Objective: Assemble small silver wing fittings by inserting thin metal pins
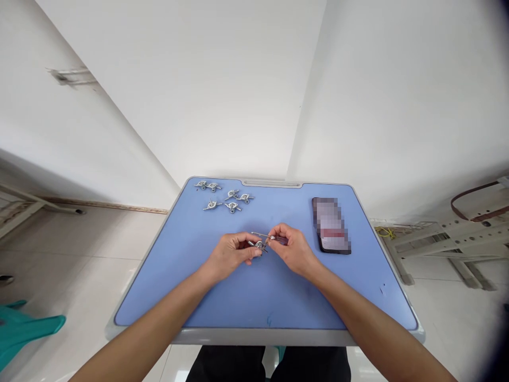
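Observation:
Over the middle of the blue table, my left hand (234, 252) pinches a small silvery metal part (259, 245) with a round middle and thin projecting ends. Close beside it, my right hand (292, 248) has its fingers closed on a slim tool that looks like a small screwdriver (261, 234). Its thin shaft points left, above the metal part, and its handle is mostly hidden in the fingers. Whether the right fingertips touch the metal part, I cannot tell. Several similar metal parts (232, 207) lie in a loose group farther back on the left.
A phone (334, 225) with a blurred screen lies on the right of the blue table (278, 302). White panels (238, 95) stand behind the table. A teal stool (27, 329) is on the floor at left, and a metal frame (437, 239) stands at right.

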